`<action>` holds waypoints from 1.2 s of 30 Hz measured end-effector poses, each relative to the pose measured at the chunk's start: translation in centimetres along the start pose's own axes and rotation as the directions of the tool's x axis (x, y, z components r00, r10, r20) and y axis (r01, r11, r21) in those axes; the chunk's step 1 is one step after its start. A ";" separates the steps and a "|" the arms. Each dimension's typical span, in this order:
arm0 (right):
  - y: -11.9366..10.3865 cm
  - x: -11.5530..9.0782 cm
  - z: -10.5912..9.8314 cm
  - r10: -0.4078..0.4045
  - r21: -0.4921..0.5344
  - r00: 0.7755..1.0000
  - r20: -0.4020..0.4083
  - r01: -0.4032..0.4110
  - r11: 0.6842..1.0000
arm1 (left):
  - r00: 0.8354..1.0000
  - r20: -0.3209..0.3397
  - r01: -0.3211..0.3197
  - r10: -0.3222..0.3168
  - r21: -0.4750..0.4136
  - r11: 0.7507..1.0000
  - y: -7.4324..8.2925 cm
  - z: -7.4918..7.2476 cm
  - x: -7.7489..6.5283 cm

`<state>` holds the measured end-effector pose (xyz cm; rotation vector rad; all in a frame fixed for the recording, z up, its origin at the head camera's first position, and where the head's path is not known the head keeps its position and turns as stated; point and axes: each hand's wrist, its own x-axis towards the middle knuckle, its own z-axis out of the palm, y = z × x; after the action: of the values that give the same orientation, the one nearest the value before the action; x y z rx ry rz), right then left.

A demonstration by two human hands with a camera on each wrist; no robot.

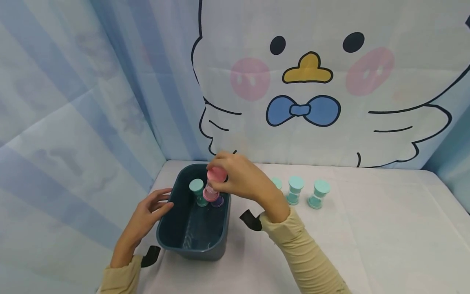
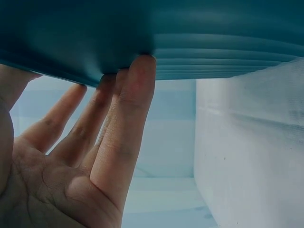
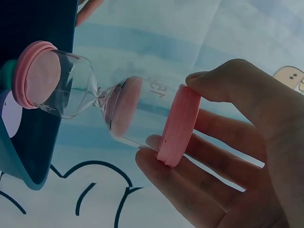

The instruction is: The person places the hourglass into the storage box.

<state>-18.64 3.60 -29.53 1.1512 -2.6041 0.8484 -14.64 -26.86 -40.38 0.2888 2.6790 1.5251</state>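
Observation:
Between thumb and fingers, my right hand [image 1: 240, 175] pinches a pink-capped sand timer [image 3: 126, 107] by one end cap. The timer is over the dark teal bin [image 1: 195, 250], its lower cap inside the rim in the head view. Inside the bin stand a green sand timer [image 1: 196, 187] and a purple one [image 1: 218, 201], the latter partly covered by the pink one. My left hand [image 1: 145, 216] is at the bin's left side, its fairly straight fingers [image 2: 121, 128] touching the outer wall.
Several mint-green sand timers stand in a row to the right of the bin, including one [image 1: 295, 190] and another [image 1: 318, 193]; my right wrist partly hides the leftmost [image 1: 277, 182]. A white cloth covers the table [image 1: 385, 228]. Printed curtains [image 1: 301, 143] hang behind and at the left.

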 end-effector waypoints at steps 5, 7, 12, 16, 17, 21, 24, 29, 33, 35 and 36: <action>0.0 0.3 0.8 -0.005 0.000 1.000 0.014 0.005 1.000 | 1.000 0.001 0.001 -0.001 -0.008 1.000 -0.1 0.1 0.0; -0.1 0.3 1.0 -0.011 0.008 1.000 0.024 0.011 1.000 | 1.000 0.001 0.003 -0.003 -0.010 1.000 -0.1 0.1 0.0; -0.2 0.5 1.8 -0.014 0.011 0.999 0.038 0.014 1.000 | 1.000 0.001 0.010 -0.010 -0.013 1.000 0.0 0.2 0.0; -0.3 0.9 2.3 -0.015 0.008 0.999 0.052 0.014 1.000 | 1.000 -0.003 0.013 -0.013 -0.015 1.000 0.1 0.2 0.1; -0.3 1.0 2.5 -0.014 0.010 0.998 0.056 0.014 1.000 | 1.000 -0.003 0.012 -0.013 -0.014 1.000 0.1 0.2 0.0; -0.3 1.5 2.9 -0.013 0.003 0.997 0.071 0.013 1.000 | 1.000 -0.004 0.008 -0.008 -0.013 1.000 0.1 0.2 0.0; -0.3 1.9 3.3 -0.010 -0.011 0.996 0.092 0.011 1.000 | 1.000 -0.005 0.011 -0.011 -0.011 1.000 0.0 0.1 -0.1; -0.3 2.4 3.7 -0.010 -0.022 0.991 0.130 0.013 1.000 | 1.000 -0.010 0.018 -0.018 -0.011 1.000 0.0 0.1 -0.2; -0.1 2.7 4.1 -0.016 -0.031 0.989 0.148 0.020 0.999 | 1.000 -0.010 0.012 -0.012 -0.010 1.000 0.0 0.1 -0.2; -0.1 2.8 4.2 -0.013 -0.037 0.987 0.158 0.019 0.999 | 1.000 -0.007 0.010 -0.010 -0.010 1.000 0.0 0.1 -0.1; 0.0 2.9 4.4 -0.016 -0.040 0.987 0.161 0.023 0.999 | 1.000 -0.006 0.009 -0.009 -0.010 1.000 0.0 0.1 -0.1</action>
<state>-20.30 -0.65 -32.05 1.2810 -2.7189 0.7213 -14.56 -26.80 -40.43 0.2718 2.6724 1.5388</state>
